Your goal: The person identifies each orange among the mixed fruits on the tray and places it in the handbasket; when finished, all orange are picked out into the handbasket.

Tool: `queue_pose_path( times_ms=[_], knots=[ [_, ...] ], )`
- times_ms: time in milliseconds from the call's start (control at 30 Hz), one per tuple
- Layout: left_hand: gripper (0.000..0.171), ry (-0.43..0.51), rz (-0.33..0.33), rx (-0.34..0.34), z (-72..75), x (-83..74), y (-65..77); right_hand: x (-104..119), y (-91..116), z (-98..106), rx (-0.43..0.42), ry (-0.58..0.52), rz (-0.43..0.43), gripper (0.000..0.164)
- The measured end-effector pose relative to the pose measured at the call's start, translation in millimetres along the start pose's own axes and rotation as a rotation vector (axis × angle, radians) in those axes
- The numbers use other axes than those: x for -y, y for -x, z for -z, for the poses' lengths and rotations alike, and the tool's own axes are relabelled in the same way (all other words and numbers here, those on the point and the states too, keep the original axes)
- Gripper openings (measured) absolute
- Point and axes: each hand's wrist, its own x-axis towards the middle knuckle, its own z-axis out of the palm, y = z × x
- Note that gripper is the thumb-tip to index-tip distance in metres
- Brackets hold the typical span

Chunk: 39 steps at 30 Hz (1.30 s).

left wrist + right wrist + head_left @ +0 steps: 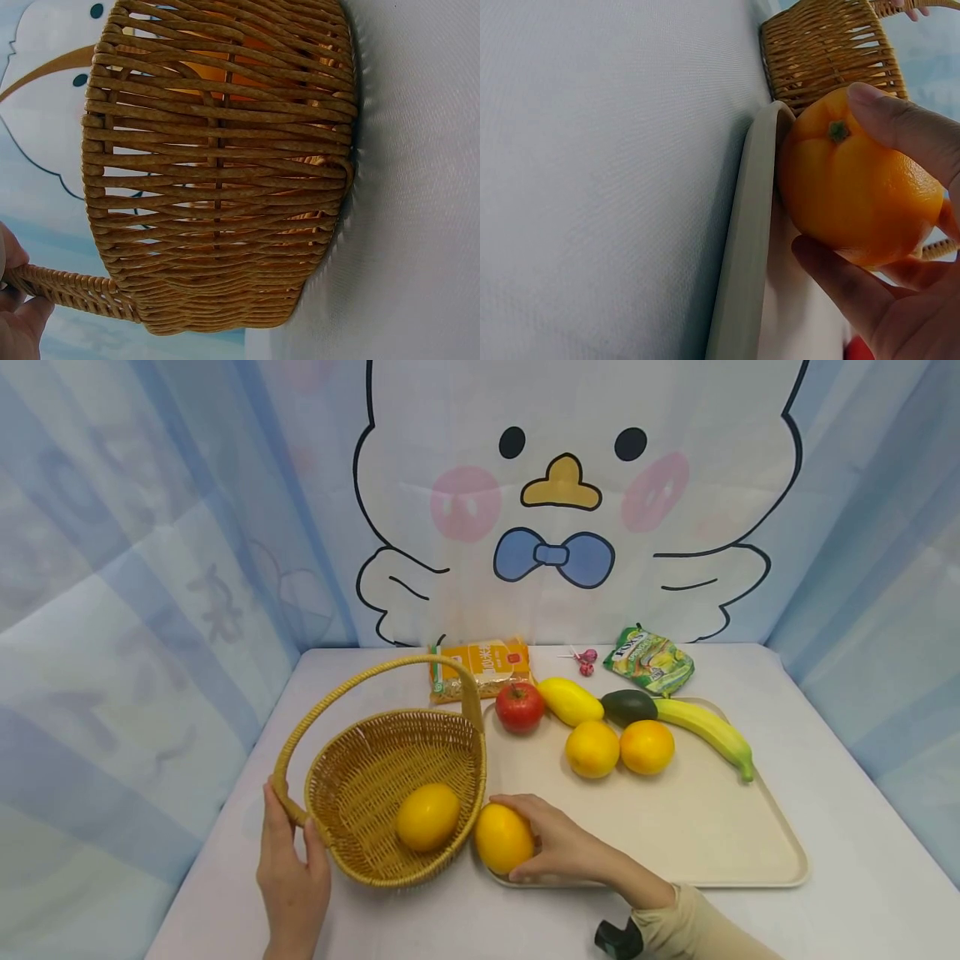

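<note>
My left hand grips the handle of a woven wicker basket at its left end. In the left wrist view, fingertips pinch this handle beside the basket's wall. One yellow-orange round fruit lies inside the basket. My right hand holds an orange between thumb and fingers, just right of the basket. A green stem mark shows on this orange in the right wrist view, where it is over the near left corner of the cream tray.
On the tray are a red apple, two more oranges, a yellow mango-like fruit, a dark green fruit and a long yellow-green one. Behind lie a grain packet, lollipops and a green candy bag.
</note>
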Motion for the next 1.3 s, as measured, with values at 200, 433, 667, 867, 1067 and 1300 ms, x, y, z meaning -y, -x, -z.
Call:
queue_pose_path(
  times_ms=[200,433,667,867,1067,1300],
  knots=[
    [0.071,-0.005,0.001,0.005,0.2,0.8,0.9,1.0,0.9,6.4,-0.038,0.011,-0.002,0.092],
    [0.071,0.007,-0.010,-0.005,0.0,0.8,-0.1,2.1,1.6,17.3,-0.085,0.045,0.045,0.090],
    [0.072,0.000,0.002,-0.002,0.0,1.1,0.4,2.9,1.9,26.5,-0.097,0.031,0.048,0.090],
    [0.072,-0.006,-0.002,0.003,0.1,1.9,1.3,3.7,2.5,35.1,-0.120,0.022,0.018,0.091],
    [0.070,0.003,-0.014,-0.001,-0.4,3.5,1.8,5.8,2.3,41.9,-0.148,0.011,0.002,0.090],
    [0.072,0.008,-0.014,0.002,-0.1,3.5,1.2,8.4,-1.4,44.3,-0.150,0.002,0.006,0.090]
  ],
)
